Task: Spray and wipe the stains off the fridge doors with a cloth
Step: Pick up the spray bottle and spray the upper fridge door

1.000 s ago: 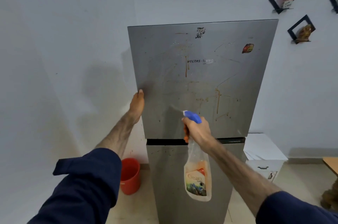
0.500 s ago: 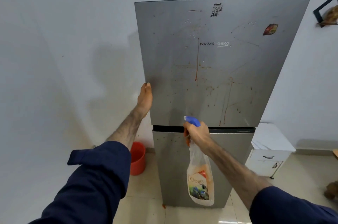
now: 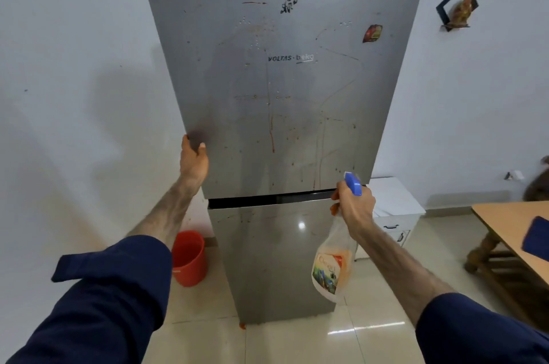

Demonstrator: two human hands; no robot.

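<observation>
A tall grey two-door fridge stands against the white wall. Its upper door [image 3: 285,81] carries reddish-brown drips, streaks and spray droplets; the lower door [image 3: 267,259] has fainter marks near its top. My left hand [image 3: 193,157] grips the left edge of the upper door, thumb on the front face. My right hand [image 3: 355,209] holds a clear spray bottle [image 3: 329,268] by the neck, its blue nozzle pointing up-left beside the door's lower right corner. No cloth is in view.
A red bucket [image 3: 188,258] stands on the tiled floor left of the fridge. A white cabinet [image 3: 395,209] sits to its right. A wooden table [image 3: 505,233] with a dark blue item [image 3: 536,239] juts in at the right edge. Small black shelves [image 3: 456,6] hang on the wall.
My right hand has carried the spray bottle from the middle of the door to its lower right corner. My left hand has kept its place on the door's left edge. The view has shifted right.
</observation>
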